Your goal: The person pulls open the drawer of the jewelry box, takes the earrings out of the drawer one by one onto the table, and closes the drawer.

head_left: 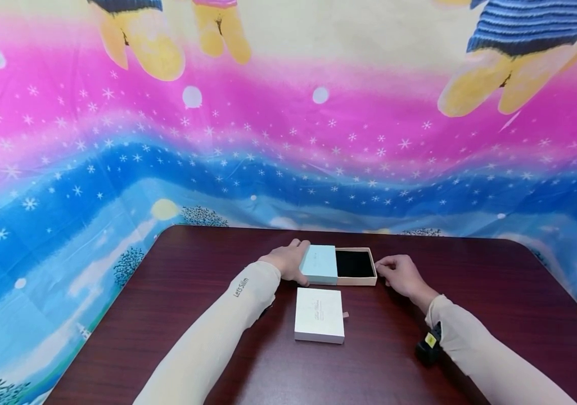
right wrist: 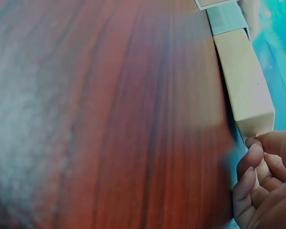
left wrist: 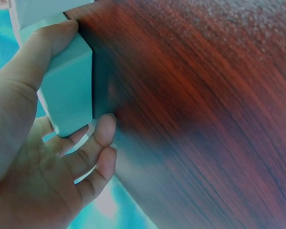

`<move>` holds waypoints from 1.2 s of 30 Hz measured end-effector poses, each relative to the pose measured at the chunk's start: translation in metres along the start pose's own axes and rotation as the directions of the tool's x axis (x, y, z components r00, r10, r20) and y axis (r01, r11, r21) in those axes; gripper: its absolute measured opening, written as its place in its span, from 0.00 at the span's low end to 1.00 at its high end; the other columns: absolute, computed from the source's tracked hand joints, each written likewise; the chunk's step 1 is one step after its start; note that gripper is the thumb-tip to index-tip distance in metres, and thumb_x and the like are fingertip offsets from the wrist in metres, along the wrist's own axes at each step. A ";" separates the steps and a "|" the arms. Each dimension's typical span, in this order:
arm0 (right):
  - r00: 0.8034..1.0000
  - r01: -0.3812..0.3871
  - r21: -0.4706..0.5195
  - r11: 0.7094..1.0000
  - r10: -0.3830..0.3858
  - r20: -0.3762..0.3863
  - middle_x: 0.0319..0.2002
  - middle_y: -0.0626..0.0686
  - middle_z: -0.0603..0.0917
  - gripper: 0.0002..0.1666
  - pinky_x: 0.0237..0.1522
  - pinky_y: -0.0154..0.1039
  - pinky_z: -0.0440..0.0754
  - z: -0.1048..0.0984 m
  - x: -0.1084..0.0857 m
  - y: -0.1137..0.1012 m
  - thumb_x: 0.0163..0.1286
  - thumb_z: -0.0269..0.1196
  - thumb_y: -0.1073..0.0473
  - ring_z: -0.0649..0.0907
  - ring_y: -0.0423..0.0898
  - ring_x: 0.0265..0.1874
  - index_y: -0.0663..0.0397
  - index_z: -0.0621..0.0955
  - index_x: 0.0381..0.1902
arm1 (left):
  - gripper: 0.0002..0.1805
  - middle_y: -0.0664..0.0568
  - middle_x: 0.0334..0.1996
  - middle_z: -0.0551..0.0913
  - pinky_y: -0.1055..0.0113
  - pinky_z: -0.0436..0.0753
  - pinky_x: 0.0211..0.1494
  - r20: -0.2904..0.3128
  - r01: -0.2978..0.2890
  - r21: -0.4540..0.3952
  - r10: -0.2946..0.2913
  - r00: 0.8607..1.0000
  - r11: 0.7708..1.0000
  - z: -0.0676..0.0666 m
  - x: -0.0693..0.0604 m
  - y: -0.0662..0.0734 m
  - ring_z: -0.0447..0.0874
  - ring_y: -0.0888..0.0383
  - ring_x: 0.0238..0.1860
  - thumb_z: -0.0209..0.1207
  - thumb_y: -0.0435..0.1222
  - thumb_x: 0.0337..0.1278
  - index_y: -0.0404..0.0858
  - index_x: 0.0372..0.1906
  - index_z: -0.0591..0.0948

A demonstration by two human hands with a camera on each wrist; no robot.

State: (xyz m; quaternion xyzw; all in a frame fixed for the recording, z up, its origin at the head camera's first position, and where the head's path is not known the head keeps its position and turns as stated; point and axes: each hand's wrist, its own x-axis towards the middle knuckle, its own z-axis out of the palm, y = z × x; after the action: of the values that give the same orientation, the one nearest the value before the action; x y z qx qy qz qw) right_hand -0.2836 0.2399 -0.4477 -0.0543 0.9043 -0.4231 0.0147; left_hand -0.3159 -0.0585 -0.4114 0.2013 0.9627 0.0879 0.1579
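Near the table's point(head_left: 369, 343) far edge, the left hand point(head_left: 288, 262) grips the pale-blue box sleeve point(head_left: 321, 263), the right hand point(head_left: 404, 277) pinches the drawer's point(head_left: 356, 282) end; likely light, stiff, best held by side walls.

Close wrist views, seemingly tilted

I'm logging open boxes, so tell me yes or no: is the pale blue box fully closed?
No: in the head view, the tray sticks out of the pale blue sleeve, its black lining exposed.

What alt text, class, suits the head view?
A left hand grips a pale blue box cover; the right hand pinches at the end of its extended, black-lined drawer. Nearer on the dark table lies a white box.
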 end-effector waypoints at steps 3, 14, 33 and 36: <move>0.999 -0.037 0.024 0.999 0.036 0.004 0.32 0.56 0.84 0.15 0.25 0.37 0.75 -0.001 0.001 0.000 0.76 0.56 0.64 0.78 0.42 0.22 0.70 0.85 0.49 | 0.57 0.49 0.78 0.58 0.56 0.76 0.66 0.003 0.002 -0.002 -0.002 1.000 1.000 0.000 0.000 0.000 0.75 0.51 0.64 0.71 0.53 0.55 0.46 0.81 0.50; 0.992 -0.125 0.076 0.989 0.124 0.015 0.31 0.53 0.85 0.18 0.26 0.36 0.75 -0.003 0.003 -0.002 0.76 0.54 0.64 0.78 0.42 0.23 0.70 0.84 0.52 | 0.56 0.49 0.75 0.62 0.58 0.77 0.64 -0.007 0.002 0.004 -0.002 1.000 1.000 0.000 0.000 0.001 0.76 0.52 0.61 0.72 0.53 0.53 0.46 0.80 0.52; 0.991 -0.137 0.075 0.988 0.137 0.005 0.33 0.53 0.87 0.17 0.28 0.36 0.75 0.000 0.001 -0.007 0.76 0.55 0.64 0.79 0.42 0.23 0.71 0.85 0.51 | 0.57 0.49 0.78 0.58 0.57 0.76 0.66 0.006 0.008 -0.007 -0.008 1.000 1.000 0.000 0.001 0.000 0.75 0.51 0.64 0.71 0.53 0.54 0.46 0.81 0.49; 0.990 -0.143 0.073 0.987 0.143 0.005 0.35 0.56 0.87 0.17 0.27 0.36 0.75 0.001 0.002 -0.006 0.76 0.55 0.63 0.79 0.43 0.24 0.71 0.85 0.51 | 0.58 0.49 0.78 0.58 0.56 0.76 0.66 0.005 0.009 -0.010 -0.009 1.000 1.000 0.001 0.001 0.000 0.74 0.51 0.65 0.71 0.53 0.54 0.46 0.81 0.49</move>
State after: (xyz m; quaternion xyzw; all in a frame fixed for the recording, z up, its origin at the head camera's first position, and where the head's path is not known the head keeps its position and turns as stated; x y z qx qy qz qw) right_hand -0.2853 0.2345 -0.4436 0.0112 0.8898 -0.4538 0.0466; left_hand -0.3169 -0.0579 -0.4126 0.1965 0.9627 0.0915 0.1617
